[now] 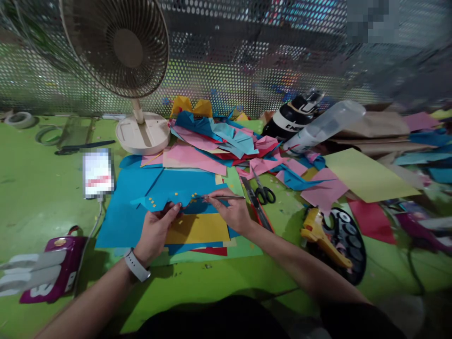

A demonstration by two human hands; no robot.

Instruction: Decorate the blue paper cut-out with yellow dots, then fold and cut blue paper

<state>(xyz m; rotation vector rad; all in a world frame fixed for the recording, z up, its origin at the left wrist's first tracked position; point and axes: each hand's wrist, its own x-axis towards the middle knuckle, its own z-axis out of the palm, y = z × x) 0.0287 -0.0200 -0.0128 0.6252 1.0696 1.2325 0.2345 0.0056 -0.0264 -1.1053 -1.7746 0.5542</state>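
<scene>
Mid-step, placing yellow paper bits (154, 201) on blue paper cutout (169, 190), surface centre. Left hand (155, 230) pinching cutout edge; right hand (231, 212) pinching tweezers (222, 197). Next probably needs steady tip alignment over cutout.

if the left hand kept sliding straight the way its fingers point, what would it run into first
The left hand points up and slightly right across the blue paper. It would probably first meet the small yellow squares scattered on it, then the pile of pink and blue paper scraps, though depth is hard to judge.
</scene>
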